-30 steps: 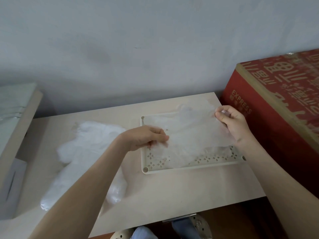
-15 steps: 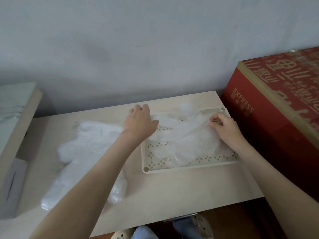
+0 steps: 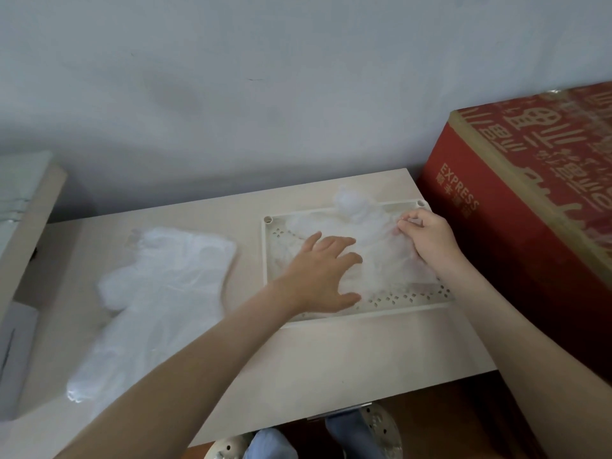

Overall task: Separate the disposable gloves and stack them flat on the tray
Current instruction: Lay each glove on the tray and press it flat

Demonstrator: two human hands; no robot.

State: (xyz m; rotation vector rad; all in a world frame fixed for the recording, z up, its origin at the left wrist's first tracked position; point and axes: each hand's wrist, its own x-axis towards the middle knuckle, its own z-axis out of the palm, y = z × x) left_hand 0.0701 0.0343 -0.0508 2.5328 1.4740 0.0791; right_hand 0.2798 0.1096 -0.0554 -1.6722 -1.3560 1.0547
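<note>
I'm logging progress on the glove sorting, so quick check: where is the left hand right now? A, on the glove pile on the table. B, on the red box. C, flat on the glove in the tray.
C: the left hand lies spread, palm down, on the glove inside the tray.
</note>
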